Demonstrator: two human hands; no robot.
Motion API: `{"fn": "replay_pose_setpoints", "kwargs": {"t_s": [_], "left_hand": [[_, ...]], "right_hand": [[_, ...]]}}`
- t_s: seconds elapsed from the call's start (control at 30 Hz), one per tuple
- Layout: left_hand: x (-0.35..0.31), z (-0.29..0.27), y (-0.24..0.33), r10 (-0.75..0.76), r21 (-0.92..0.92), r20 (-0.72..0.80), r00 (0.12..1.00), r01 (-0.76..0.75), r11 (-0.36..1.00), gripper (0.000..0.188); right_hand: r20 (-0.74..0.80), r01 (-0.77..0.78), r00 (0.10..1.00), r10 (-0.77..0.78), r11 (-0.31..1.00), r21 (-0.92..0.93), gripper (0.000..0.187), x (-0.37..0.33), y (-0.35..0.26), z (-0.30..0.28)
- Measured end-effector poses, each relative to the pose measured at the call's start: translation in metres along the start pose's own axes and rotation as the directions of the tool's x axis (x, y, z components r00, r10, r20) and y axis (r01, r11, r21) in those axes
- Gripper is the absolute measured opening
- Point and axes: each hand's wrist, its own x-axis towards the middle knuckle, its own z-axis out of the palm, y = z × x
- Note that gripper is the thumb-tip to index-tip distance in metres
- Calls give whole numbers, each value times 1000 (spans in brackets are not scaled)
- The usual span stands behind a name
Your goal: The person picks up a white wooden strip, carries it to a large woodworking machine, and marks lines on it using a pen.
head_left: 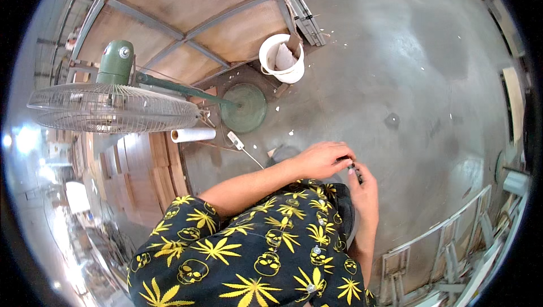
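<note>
Head cam, biggest stuff first: smooth grey floor [362, 97] with a dull shine, darker stains and a few white scraps scattered on it. Next, one big brown panel [243, 32] with grey bars crossing it, making four sections, the surface all blotchy. One pedestal fan [113, 106] beside it: round wire cage, green motor housing, green pole and a flat round green base. Then one dark shirt [243, 233] on the person, printed with yellow leaves and skulls. One white bucket [297, 72], round-rimmed, sits by the panel with a pale lump and a brown piece inside. One white roll [195, 134] lies near the fan base, hollow core showing at its end.

Now the grip: two bare hands, close together just in front of the shirt. Right hand [365, 188] is nearly closed, thumb and curled fingers pinching one small dark object [358, 176], too small to identify. Left hand [323, 160] has its fingers bent down right beside it; can't tell if they're gripping anything.
</note>
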Motion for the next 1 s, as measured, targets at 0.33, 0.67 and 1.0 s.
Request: {"fn": "replay_pose_setpoints", "kwargs": {"t_s": [0.33,0.67,1.0], "left_hand": [[163,-70,4,-50,-40,22,999,51,998,33],[339,-196,-2,-62,-208,-235,970,13,978,35],[471,-312,-5,-25,-30,-415,909,14,999,32]], "right_hand": [[-5,-96,995,101,959,265,17,187,-53,-107],[108,-74,994,32,908,412,23,416,-134,-129],[316,3,939,-135,923,385,23,618,-200,-155]]}}
